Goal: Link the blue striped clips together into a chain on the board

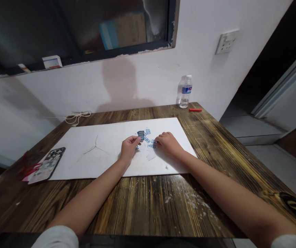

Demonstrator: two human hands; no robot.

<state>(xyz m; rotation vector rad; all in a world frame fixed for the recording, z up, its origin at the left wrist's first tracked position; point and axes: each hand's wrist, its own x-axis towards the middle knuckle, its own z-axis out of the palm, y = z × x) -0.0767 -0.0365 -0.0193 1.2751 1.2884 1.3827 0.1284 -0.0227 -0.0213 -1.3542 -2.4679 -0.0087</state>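
Observation:
My left hand pinches a small stack of blue-edged rectangular pieces between thumb and fingers, just above the white board. Across from it, my right hand rests low over the board with its fingers bent together at a few loose blue-and-white pieces. Whether a piece is between those fingertips is hidden. More such pieces lie scattered between the two hands, and one shows beside my left fingers. A faint pale scrap lies nearer to me.
The board lies on a dark wooden table. A phone-like patterned object overlaps its left end. At the back stand a water bottle and a red stick, with a coiled white cord at back left. Dark lines mark the board's left half.

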